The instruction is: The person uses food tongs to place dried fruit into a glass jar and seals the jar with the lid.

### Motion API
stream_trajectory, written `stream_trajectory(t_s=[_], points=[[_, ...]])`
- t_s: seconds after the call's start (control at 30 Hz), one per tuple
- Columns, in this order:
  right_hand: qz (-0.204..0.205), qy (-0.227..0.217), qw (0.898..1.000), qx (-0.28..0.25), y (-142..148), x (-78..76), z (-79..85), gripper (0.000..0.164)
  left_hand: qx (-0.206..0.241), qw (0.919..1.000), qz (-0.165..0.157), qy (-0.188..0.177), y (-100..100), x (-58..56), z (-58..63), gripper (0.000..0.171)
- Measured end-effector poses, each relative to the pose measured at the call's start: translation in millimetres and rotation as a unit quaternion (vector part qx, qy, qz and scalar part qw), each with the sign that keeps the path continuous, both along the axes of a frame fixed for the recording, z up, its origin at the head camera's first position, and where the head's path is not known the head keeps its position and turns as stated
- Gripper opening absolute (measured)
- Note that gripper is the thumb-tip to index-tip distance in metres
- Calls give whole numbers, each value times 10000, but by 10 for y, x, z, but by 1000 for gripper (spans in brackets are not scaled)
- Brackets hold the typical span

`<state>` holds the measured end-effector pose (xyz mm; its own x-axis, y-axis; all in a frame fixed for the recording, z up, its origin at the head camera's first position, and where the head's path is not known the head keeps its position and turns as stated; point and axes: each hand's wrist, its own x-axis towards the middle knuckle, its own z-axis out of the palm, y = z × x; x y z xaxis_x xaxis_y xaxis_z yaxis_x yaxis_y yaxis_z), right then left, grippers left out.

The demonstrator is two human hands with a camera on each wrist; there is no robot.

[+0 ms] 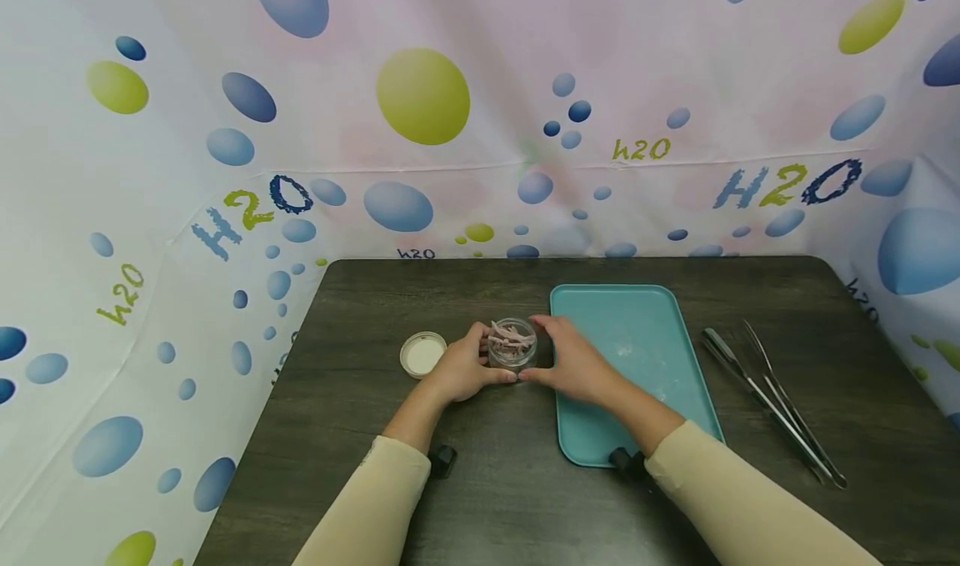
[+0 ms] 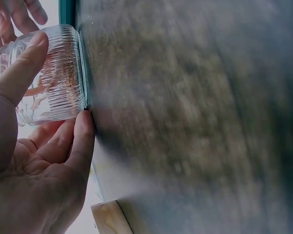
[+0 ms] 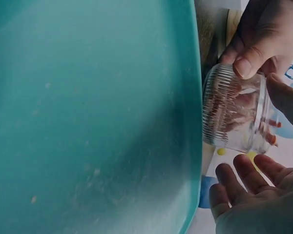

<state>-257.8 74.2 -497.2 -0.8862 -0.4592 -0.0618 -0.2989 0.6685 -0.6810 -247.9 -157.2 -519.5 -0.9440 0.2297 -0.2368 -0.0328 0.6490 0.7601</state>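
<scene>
A ribbed glass jar [image 1: 513, 356] without its lid stands upright on the dark table, just left of the tray; pinkish-brown strips [image 1: 512, 338] fill it and poke up at the mouth. My left hand [image 1: 461, 368] grips the jar from the left, thumb on the near side and fingers round the far side. On the other side my right hand [image 1: 573, 362] is spread around the jar. The right wrist view shows its fingers [image 3: 251, 175] loosely extended and apart from the glass, with the thumb close to the jar's upper part.
A round lid [image 1: 422, 354] with a cream face lies left of my left hand; its wooden edge [image 2: 110, 217] shows in the left wrist view. The blue-green tray [image 1: 615, 299], dotted with small crumbs, lies under my right forearm. Metal tongs [image 1: 776, 412] rest spread apart at the right.
</scene>
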Motion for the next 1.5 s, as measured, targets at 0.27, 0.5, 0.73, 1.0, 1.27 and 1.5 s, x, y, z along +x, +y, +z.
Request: stream_trajectory(t_s=[0.27, 0.5, 0.73, 1.0, 1.27, 1.5], points=[[-146, -223, 9996, -63, -83, -55, -25, 86, 108, 9999, 35, -127, 13, 9, 22, 71], [51, -270, 9995, -133, -101, -133, -64, 87, 50, 9999, 86, -138, -11, -1, 21, 70], [262, -344, 9989, -158, -102, -198, -87, 88, 23, 9999, 105, -80, -24, -18, 20, 70], [348, -111, 9993, -106, -69, -161, -101, 85, -2, 10000, 40, -53, -7, 1, 28, 75], [337, -181, 9990, -230, -80, -148, -119, 87, -141, 9999, 49, -29, -22, 56, 81, 85], [329, -158, 9991, -228, -81, -164, -134, 87, -80, 9997, 198, 84, -48, 165, 40, 89]])
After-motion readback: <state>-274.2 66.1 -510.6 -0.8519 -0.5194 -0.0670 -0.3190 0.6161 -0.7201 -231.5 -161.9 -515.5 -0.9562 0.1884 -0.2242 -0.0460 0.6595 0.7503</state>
